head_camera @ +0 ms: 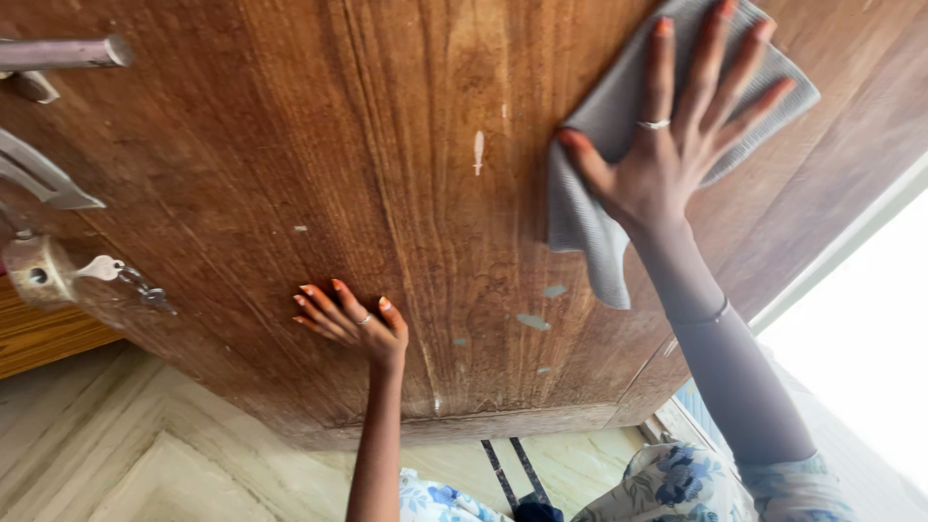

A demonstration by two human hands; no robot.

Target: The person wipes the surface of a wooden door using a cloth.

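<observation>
A brown wooden door (290, 174) fills most of the view, with pale paint flecks on its lower part. My right hand (681, 126) lies flat with fingers spread on a grey cloth (590, 208), pressing it against the door at the upper right; the cloth's lower edge hangs loose. My left hand (350, 321) rests flat on the bare wood lower down, fingers spread, holding nothing. Both hands wear a ring.
A metal door handle (58, 53) and a second lever (43, 179) sit at the left edge. Below them a key (106, 268) with a small chain hangs from a round brass lock (34, 274). Pale marble floor (145, 454) lies under the door. Bright daylight at right.
</observation>
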